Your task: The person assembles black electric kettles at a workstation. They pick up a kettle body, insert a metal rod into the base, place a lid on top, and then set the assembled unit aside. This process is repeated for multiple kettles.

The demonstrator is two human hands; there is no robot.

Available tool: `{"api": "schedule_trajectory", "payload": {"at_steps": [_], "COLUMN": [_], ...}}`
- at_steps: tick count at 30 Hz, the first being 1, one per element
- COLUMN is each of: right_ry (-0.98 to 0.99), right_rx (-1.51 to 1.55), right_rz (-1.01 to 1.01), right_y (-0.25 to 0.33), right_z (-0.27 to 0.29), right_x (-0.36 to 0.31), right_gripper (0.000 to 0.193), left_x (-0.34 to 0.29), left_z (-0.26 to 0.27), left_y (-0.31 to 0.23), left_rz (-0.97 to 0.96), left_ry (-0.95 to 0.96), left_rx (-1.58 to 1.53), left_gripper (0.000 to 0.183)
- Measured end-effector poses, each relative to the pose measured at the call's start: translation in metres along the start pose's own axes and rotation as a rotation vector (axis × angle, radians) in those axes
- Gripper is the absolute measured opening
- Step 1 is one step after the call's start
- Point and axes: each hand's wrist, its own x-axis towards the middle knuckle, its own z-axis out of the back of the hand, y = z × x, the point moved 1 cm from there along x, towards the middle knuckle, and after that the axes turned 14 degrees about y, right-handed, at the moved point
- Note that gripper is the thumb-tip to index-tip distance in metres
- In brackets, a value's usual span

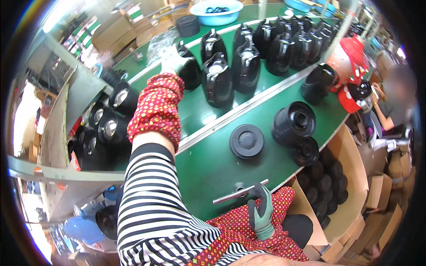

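Note:
My left hand (pixel 172 61), in a pale glove washed out by light, reaches to the far left and grips the upper part of a glossy black kettle body (pixel 190 72). Its fingers show only in part. Beside it stand more kettle bodies (pixel 217 86) in rows, upright. Low in the picture, my right hand (pixel 262 210), in a grey-green glove, has its fingers curled over a thin metal rod (pixel 228 196). Under the rod sits a small round metal piece (pixel 240 188); whether the two are joined I cannot tell. A round black base (pixel 246 141) lies flat in front.
A pale rail (pixel 208 129) divides the green table. Stacked black bases (pixel 295 123) stand right of centre, above a cardboard box (pixel 350 164) of round black parts. Kettle bodies with shiny bottoms (pixel 108 126) lie at left. A co-worker (pixel 390 106) sits at right; a blue basin (pixel 217 17) stands behind.

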Motion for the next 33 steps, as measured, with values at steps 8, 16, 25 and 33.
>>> {"api": "schedule_trajectory", "payload": {"at_steps": [8, 16, 25, 33], "right_ry": [-0.033, -0.033, 0.092, 0.362], "right_rx": [0.106, 0.075, 0.320, 0.407], "right_rz": [-0.096, -0.016, -0.013, -0.222], "right_y": [-0.008, -0.009, 0.048, 0.082], "right_z": [-0.004, -0.010, 0.002, 0.018], "right_x": [-0.004, -0.003, 0.016, 0.073], "right_gripper": [0.053, 0.048, 0.055, 0.070], "left_x": [-0.113, -0.187, -0.259, -0.407], "left_z": [0.046, 0.077, 0.110, 0.162], "left_y": [0.011, 0.133, 0.012, -0.151], "left_rz": [0.350, 0.422, -0.198, -0.968], "left_ry": [-0.118, 0.122, 0.037, 0.265], "left_rx": [0.371, 0.614, 0.314, 0.119], "left_gripper": [0.114, 0.061, 0.057, 0.049]}}
